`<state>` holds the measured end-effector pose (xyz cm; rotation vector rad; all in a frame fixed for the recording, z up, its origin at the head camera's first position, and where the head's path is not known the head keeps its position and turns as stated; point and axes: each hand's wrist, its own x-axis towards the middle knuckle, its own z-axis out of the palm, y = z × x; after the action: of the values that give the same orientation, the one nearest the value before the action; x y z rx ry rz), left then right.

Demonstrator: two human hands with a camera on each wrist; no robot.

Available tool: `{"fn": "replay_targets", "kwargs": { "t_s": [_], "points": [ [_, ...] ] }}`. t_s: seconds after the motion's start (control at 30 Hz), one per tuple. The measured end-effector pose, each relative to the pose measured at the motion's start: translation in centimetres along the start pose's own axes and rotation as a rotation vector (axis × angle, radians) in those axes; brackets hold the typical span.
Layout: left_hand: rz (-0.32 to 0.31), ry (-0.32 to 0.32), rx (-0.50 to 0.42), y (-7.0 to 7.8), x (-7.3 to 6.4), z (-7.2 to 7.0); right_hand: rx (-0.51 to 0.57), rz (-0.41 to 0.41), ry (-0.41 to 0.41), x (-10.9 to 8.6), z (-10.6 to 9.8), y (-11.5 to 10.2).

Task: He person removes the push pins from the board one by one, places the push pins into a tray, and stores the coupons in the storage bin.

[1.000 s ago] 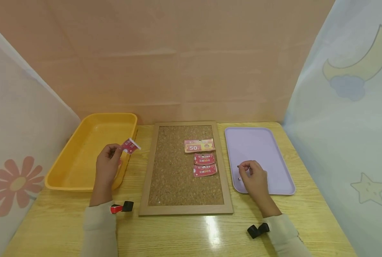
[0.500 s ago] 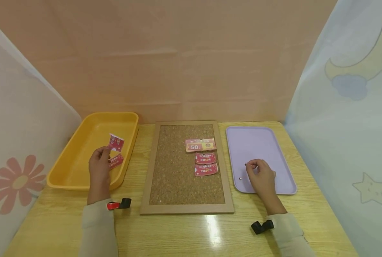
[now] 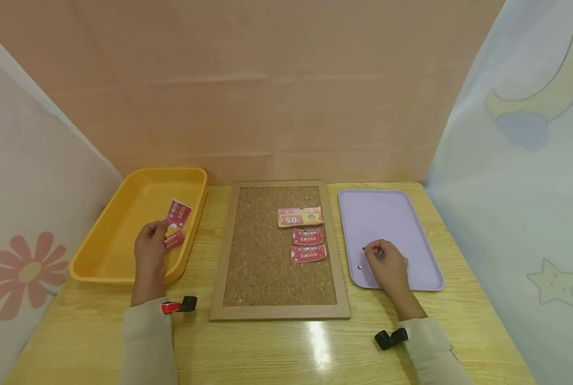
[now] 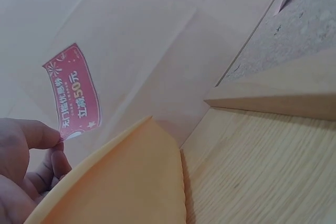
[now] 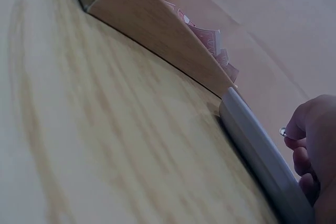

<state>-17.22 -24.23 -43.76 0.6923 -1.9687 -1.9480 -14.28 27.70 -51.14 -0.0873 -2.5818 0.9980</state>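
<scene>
My left hand (image 3: 150,248) pinches a small red coupon (image 4: 76,92) by one corner, above the right side of the yellow bin (image 3: 117,230). Behind it a second red coupon (image 3: 174,243) shows inside the bin, partly hidden by the hand. Over the lilac tray (image 3: 382,214), my right hand (image 3: 389,266) pinches a tiny shiny thumbtack (image 5: 283,131) between thumb and forefinger. One loose thumbtack (image 3: 360,267) lies on the tray just left of that hand. Part of the tray is hidden beneath the hand.
Between bin and tray lies a wood-framed corkboard (image 3: 267,256). Fixed along its right side are a larger coupon (image 3: 300,217) and two small red coupons, the lower one (image 3: 308,254) overlapping the upper. An orange-brown backdrop (image 3: 267,96) stands behind the table.
My left hand has moved left, bringing the coupon from the bin's right rim to over its inside; the coupon now points more upward. My right hand has shifted slightly right.
</scene>
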Motion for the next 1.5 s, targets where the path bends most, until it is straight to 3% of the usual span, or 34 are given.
{"fn": "replay_targets", "kwargs": {
  "t_s": [0.17,0.6,0.83,1.5],
  "points": [
    [-0.037,-0.006,-0.013,0.10,-0.07,0.07,-0.011,-0.014,-0.042,0.10,-0.26,-0.16],
    [-0.108,0.060,-0.128,0.72,0.08,-0.06,-0.052,-0.013,-0.069,0.05,-0.30,-0.18],
    [-0.127,0.073,-0.123,0.64,0.09,-0.30,-0.039,-0.025,-0.065,0.13,-0.28,-0.47],
    [-0.083,0.069,-0.134,0.18,0.10,-0.64,-0.037,-0.017,-0.066,-0.09,-0.01,-0.30]
  ]
}}
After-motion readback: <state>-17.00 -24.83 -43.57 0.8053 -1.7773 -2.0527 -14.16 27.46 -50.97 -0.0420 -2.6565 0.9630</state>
